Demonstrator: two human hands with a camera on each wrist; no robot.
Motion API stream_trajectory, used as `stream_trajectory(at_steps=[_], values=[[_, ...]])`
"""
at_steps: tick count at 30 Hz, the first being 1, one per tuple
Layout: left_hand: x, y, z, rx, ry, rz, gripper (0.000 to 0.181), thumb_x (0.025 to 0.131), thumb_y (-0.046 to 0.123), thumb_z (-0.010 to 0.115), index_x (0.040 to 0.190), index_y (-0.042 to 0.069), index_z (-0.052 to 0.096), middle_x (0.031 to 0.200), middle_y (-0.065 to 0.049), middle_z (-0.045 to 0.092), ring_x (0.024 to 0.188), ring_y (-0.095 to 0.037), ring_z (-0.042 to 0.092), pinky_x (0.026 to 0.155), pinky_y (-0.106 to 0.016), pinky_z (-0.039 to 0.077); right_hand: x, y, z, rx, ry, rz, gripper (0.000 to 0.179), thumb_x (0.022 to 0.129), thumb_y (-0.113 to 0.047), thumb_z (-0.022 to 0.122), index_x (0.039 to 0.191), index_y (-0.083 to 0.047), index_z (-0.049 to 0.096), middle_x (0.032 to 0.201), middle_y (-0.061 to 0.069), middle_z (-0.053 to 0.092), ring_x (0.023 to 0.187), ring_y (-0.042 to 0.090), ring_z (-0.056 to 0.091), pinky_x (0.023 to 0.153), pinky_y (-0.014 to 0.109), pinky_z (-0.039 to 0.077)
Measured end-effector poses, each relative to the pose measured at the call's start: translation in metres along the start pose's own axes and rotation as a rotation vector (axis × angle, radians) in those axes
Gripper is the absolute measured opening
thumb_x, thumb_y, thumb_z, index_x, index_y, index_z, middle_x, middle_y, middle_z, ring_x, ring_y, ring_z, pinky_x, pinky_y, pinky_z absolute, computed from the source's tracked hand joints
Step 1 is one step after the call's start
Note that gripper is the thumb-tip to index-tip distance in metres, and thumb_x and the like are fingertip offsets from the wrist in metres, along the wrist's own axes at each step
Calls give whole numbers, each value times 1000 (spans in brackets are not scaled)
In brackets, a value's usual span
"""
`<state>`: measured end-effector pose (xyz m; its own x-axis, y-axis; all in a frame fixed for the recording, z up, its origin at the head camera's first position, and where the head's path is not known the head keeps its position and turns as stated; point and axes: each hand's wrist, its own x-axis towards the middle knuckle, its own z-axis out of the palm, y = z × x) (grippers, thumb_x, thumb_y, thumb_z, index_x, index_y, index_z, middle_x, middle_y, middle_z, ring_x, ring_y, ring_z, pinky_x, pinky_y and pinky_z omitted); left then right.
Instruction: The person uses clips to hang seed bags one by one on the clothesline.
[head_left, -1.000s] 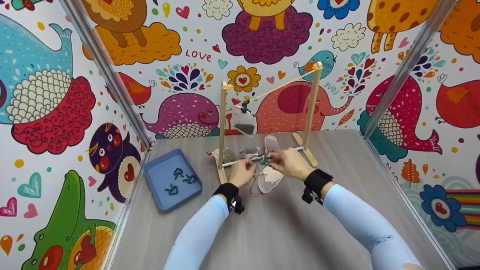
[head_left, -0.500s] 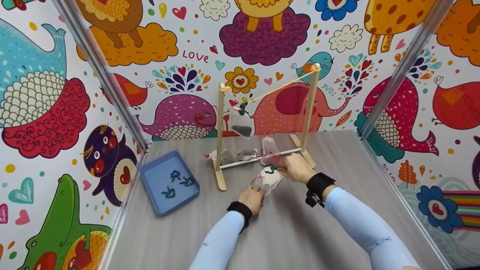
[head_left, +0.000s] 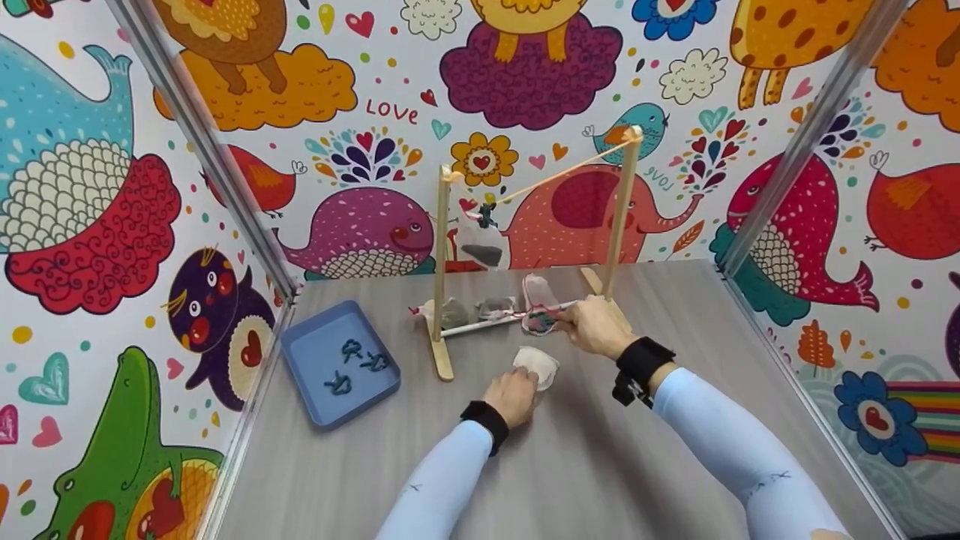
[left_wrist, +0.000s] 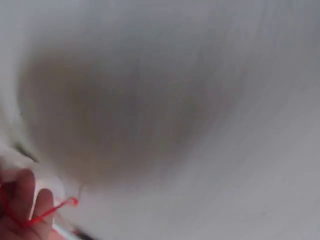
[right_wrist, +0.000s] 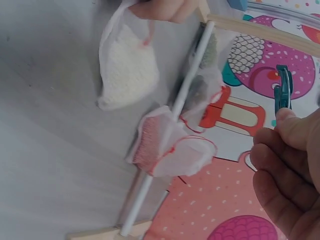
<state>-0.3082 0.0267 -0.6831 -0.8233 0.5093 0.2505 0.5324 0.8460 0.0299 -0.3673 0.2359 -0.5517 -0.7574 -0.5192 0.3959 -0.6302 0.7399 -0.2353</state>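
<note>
My left hand (head_left: 511, 397) holds the gathered top of a small mesh drawstring pouch (right_wrist: 130, 70) filled with something white. Its red cord (left_wrist: 47, 212) runs across the left fingers in the left wrist view. Between thumb and fingers, my right hand (head_left: 596, 328) pinches a dark green clip (right_wrist: 283, 87) by one end. Behind the clip, a pouch with pink contents (right_wrist: 147, 142) lies over the white lower bar (right_wrist: 187, 75) of a wooden stand (head_left: 442, 255). Another pouch (head_left: 482, 251) with dark contents hangs by a clip (head_left: 486, 215) from the stand's string (head_left: 562, 174).
A blue tray (head_left: 304, 375) at the left holds three more green clips (head_left: 351, 350). Two further pouches, one greenish (head_left: 452, 313) and one dark (head_left: 495, 307), lie by the lower bar. Patterned panels (head_left: 360, 225) enclose the table (head_left: 570, 480) at the back and sides.
My left hand has come away from the clip, down to the white-filled pouch, and grips it. My right hand keeps the clip and has shifted slightly up from its place half a second ago.
</note>
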Motion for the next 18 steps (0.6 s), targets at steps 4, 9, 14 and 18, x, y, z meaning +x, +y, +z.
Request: stream_trajectory(at_steps=[4,9,14,18], values=[[15,-2,-24,-140,0,-77,14,92,19,77,100,7,74,95,-10,80,82,-33,81,68,-46,67,7,2,-13,4,19,40,8,94,-2,85,101,-1,90,91,16,87,69,25,79,60,43,63],[42,-2,-67,-168,8,-88,13,99,20,75,100,8,75,98,-13,83,90,-36,83,75,-48,69,18,5,-33,-9,64,51,7,97,-2,82,99,0,88,85,16,85,73,32,77,66,48,64],[67,-5,-123,-78,115,-32,14,102,20,72,103,7,77,98,-13,84,90,-34,84,74,-46,69,44,-1,-59,-107,153,33,16,102,-2,73,85,-3,73,71,17,70,67,38,69,62,52,57],[87,-10,-163,-40,200,-48,16,104,20,70,106,7,79,99,-12,84,87,-34,85,72,-45,70,76,-16,-83,-237,268,-20,16,106,-8,70,91,-1,72,74,20,69,71,42,71,65,56,62]])
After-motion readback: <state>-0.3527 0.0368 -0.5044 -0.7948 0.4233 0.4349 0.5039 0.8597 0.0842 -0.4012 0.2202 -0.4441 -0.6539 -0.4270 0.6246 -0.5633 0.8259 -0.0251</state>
